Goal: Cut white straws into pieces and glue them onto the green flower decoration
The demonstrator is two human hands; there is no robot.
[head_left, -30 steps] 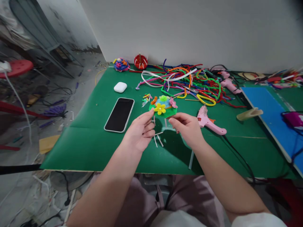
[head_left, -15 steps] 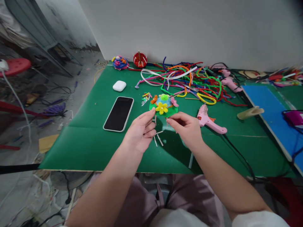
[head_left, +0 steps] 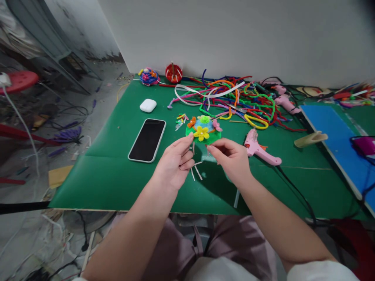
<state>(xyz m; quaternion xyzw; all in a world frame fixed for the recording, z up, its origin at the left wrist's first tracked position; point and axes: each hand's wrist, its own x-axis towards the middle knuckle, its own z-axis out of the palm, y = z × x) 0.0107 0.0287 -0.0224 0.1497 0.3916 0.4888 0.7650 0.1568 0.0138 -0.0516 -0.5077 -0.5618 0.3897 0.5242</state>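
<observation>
A small round green craft piece, topped with yellow, pink, orange and green pipe-cleaner flowers, is held just above the green table. My left hand pinches its left rim between thumb and fingers. On the right, my right hand pinches the piece's lower right edge, fingers curled. A few short white stick pieces lie on the mat under my hands.
A black phone and a white earbud case lie to the left. Pink glue gun with cord sits right of my hands. Tangled pipe cleaners, yellow-handled scissors, two finished craft pieces and a blue board fill the back and right.
Both hands have shifted the flower piece very slightly to the right; the grip stays the same.
</observation>
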